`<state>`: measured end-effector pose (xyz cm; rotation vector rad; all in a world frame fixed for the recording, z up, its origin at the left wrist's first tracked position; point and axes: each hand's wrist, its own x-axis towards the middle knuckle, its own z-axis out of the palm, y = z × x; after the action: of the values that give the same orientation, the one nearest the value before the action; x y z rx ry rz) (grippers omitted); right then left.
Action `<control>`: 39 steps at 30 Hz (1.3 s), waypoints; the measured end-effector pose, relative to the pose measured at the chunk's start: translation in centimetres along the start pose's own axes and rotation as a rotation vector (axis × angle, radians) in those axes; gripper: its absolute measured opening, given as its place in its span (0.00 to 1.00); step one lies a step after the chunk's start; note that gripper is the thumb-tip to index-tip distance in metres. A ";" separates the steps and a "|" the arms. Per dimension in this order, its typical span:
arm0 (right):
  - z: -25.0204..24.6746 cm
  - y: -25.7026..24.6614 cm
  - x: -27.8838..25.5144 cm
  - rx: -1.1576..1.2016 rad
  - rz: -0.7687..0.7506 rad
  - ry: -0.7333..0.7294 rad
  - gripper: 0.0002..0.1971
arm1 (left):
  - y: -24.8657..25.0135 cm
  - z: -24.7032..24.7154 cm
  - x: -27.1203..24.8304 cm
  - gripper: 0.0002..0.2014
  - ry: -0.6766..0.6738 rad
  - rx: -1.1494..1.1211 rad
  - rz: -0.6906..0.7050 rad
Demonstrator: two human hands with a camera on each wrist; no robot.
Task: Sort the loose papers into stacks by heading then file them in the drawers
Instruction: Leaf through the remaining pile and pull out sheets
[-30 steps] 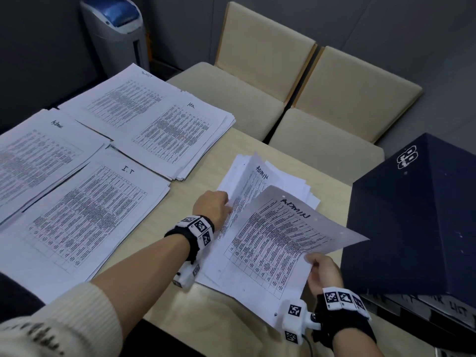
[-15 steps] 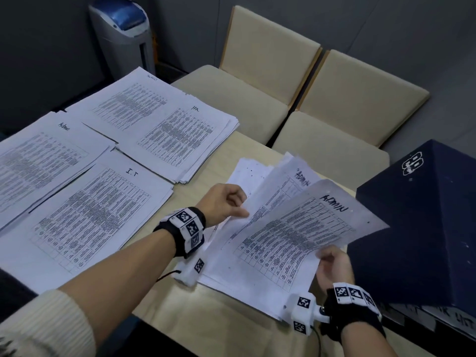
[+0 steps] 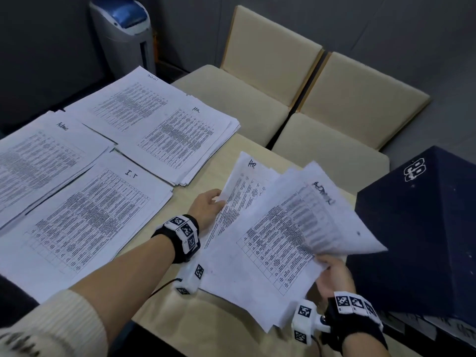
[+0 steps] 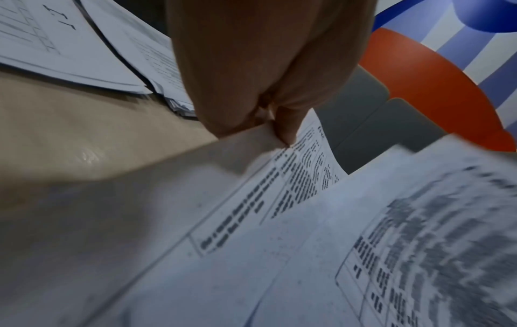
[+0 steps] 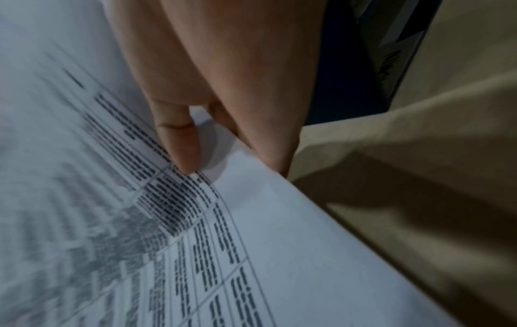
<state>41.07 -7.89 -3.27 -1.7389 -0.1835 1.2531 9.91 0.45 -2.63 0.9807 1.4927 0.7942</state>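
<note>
On the pale wooden table (image 3: pixel 224 328) (dim grey room) lie paper stacks (image 3: pixel 85 222).

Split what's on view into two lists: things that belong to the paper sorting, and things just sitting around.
Part of the job:
loose papers, held by both hands
HR sheet
ADMIN sheet
sorted stacks
dark drawer unit

Just there:
two beige chairs
grey and blue bin

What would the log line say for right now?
step: sorting | left hand: pinches HR sheet | right hand: holds ADMIN sheets | drawers: not filed yet
</note>
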 end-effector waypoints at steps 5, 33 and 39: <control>0.0 -0.7 -0.4 0.183 0.098 -0.191 0.14 | 2.1 0.8 -1.2 0.16 -0.210 -0.219 -0.033; 9.6 -9.3 -8.7 -0.015 -0.702 -0.116 0.14 | 8.4 0.8 -2.1 0.28 0.146 -0.114 0.531; 12.0 -4.1 -7.5 -0.451 -0.643 -0.176 0.13 | 4.5 -0.9 -1.5 0.31 0.138 0.102 0.315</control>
<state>29.57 -3.00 4.51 -1.7207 -1.1074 0.9144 9.72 1.08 2.17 1.2793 1.5283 1.0353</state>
